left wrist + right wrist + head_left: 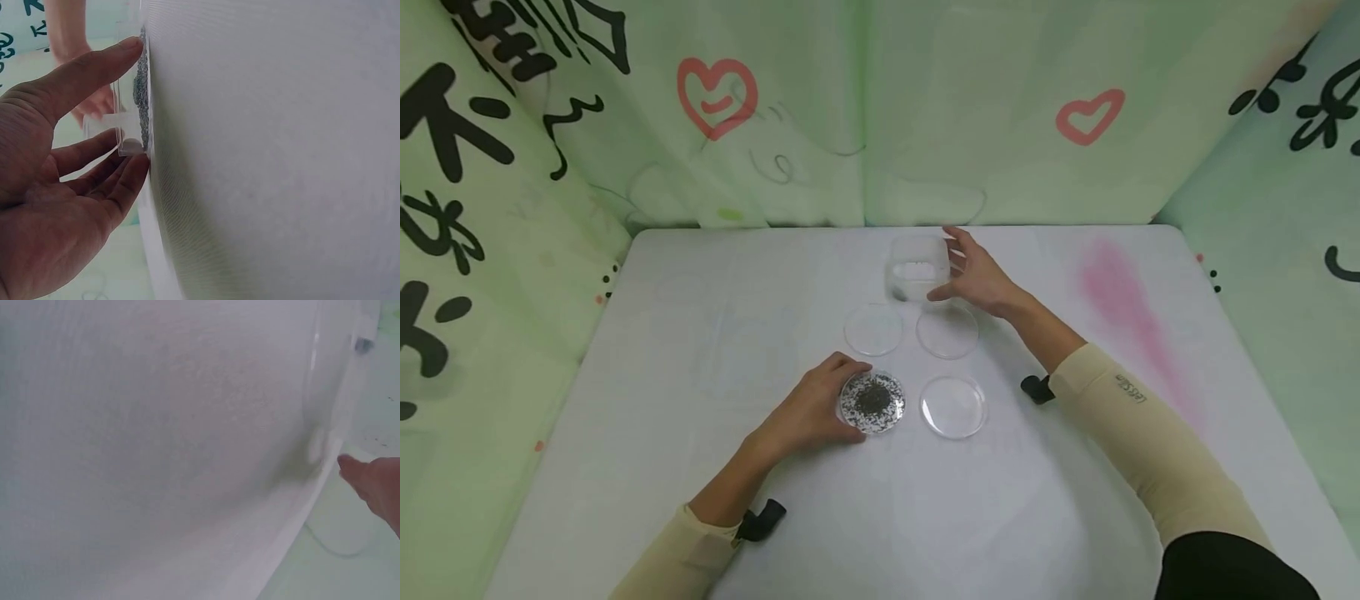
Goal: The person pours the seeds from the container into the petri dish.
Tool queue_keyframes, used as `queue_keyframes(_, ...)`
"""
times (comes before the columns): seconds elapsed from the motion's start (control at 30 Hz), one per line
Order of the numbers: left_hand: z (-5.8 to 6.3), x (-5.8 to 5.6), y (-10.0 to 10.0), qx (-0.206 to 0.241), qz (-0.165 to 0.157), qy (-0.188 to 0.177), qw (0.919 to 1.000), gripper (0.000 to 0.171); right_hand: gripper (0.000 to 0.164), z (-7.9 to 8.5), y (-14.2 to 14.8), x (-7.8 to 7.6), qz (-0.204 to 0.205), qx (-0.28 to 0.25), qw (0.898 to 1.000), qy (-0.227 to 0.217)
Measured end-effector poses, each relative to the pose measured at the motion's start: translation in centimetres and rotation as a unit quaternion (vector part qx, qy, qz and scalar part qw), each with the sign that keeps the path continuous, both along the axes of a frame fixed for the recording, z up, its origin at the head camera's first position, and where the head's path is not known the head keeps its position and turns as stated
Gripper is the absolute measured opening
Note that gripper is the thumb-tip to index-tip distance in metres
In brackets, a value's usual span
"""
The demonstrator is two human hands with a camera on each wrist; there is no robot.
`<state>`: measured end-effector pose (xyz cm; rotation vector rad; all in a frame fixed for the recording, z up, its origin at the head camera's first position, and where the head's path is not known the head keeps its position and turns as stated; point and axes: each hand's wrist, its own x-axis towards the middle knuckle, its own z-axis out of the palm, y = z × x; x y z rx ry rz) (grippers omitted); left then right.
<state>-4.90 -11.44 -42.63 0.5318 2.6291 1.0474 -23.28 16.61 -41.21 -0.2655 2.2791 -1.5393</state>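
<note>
My left hand (820,404) grips a clear round petri dish (891,408) by its sides, thumb at the near edge and fingers at the far edge. Dark granules (142,100) lie in the dish, heaped at the middle. At the back of the table stands a clear plastic box (917,271) with a dark patch in its near left corner. My right hand (981,275) is spread at the box's right side, its thumb overlapping the near right corner. Only part of the right hand (378,484) shows in the right wrist view.
Three clear round dishes or lids lie close by: one dish (873,330) behind the filled one, another (947,332) in front of the box, a third (953,408) to the right. A white cloth (1037,517) covers the table, with green curtains (925,167) around it.
</note>
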Motion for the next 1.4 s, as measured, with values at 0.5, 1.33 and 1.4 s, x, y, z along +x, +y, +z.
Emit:
queue_keyframes(0.5,0.2,-0.1,-0.2,0.001,0.000,-0.002,1.0000,0.091,0.069,4.4,-1.9,4.7,0.040,-0.074,0.984,0.160)
queue_keyframes(1.33,-0.3,-0.3,-0.2,0.002,-0.011,-0.003,0.9999,0.089,0.101,-0.7,-7.3,6.0,0.229,0.209,0.931,0.190)
queue_keyframes(1.4,-0.3,-0.3,-0.2,0.003,-0.012,0.000,0.9999,0.089,0.102,-0.7,-7.5,6.0,0.231,0.219,0.928,0.193)
